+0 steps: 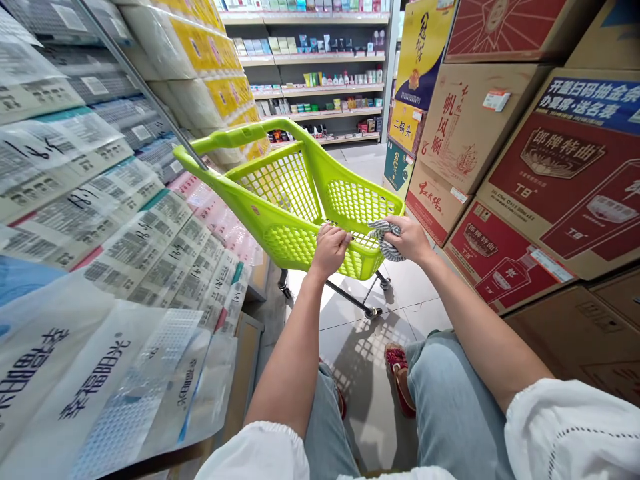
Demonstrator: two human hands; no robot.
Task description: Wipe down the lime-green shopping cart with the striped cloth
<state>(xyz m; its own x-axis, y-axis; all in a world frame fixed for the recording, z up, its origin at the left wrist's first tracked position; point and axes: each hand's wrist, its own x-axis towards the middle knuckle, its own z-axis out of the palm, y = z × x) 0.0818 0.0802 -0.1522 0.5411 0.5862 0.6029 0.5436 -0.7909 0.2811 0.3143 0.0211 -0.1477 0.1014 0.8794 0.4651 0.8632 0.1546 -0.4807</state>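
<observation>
On our left we see stacked tissue packs (100, 220). Ahead, our left hand (330, 250) curls closed over the near rim of a lime-green shopping cart (300, 193); our right hand (407, 237) pinches a striped cloth (383, 235) against that rim, beside cardboard boxes (525, 167)

White elasticated sleeves (570, 427) with dotted trim, light blue jeans (450, 407), and red patterned shoes (397, 367).

The green cart (300, 193) is smooth, shiny plastic with a dark metal frame. The striped cloth (384, 239) looks soft. The boxes (560, 173) are matt cardboard.
</observation>
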